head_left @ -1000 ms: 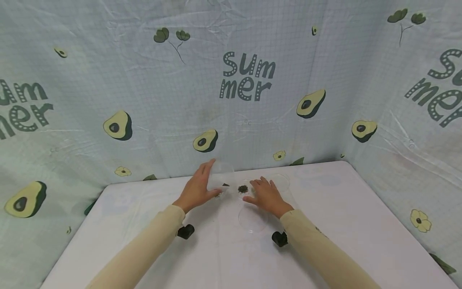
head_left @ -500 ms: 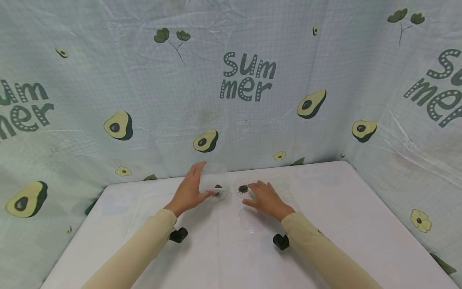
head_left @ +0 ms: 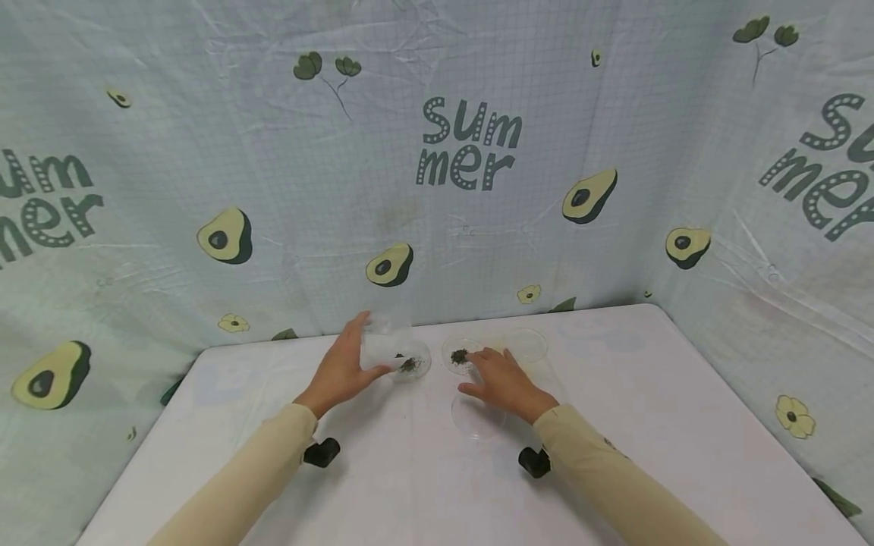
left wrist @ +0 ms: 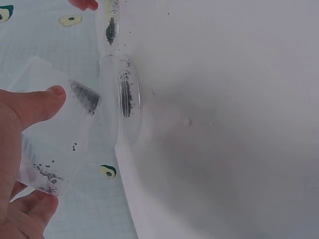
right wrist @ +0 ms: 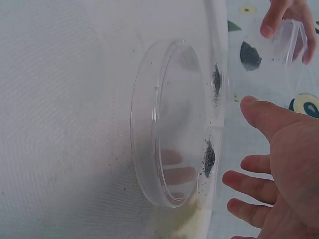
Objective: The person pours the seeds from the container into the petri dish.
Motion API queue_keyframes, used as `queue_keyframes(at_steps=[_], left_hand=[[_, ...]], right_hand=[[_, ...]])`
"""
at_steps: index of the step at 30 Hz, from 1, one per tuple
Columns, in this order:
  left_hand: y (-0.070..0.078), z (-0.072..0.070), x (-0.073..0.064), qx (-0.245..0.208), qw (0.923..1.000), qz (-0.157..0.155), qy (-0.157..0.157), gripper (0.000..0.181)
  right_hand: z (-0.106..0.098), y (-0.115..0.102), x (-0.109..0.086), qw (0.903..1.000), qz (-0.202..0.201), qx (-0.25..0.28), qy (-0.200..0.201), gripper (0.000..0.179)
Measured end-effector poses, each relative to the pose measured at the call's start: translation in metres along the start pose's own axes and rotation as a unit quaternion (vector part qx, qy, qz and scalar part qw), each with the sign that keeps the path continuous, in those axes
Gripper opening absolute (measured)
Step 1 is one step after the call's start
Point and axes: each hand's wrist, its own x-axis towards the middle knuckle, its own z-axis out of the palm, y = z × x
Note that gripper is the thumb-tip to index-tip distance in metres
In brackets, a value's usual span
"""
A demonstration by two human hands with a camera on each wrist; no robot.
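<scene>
Avocado-print cloth backs the white desk (head_left: 423, 485). Left hand (head_left: 341, 368) grips a clear cup (head_left: 379, 349), tilted over a petri dish (head_left: 413, 367) of dark grains; right hand (head_left: 501, 379) rests fingers-spread beside another grain-filled dish (head_left: 459, 356).

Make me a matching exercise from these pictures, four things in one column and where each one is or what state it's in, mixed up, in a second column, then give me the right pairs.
Things
1. clear cup
2. dish with a dark pile by the left hand
3. dish with a dark pile by the right hand
4. empty dish

Places or states
A. under the right hand's fingertips
B. bare, nearest the person
C. tilted, held in the left hand
D. flat on the table, just beside the cup's mouth

Pairs: 1-C, 2-D, 3-A, 4-B. The right hand lies flat with straight fingers.
</scene>
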Motion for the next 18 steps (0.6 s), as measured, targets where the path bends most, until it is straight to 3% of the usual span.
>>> queue_keyframes(at_steps=[18], left_hand=[[-0.021,-0.001,-0.013,-0.035,0.9976,-0.059,-0.010,0.106]], right_hand=[[0.003,0.003,-0.006,0.9994,-0.031,0.013,0.012,0.063]])
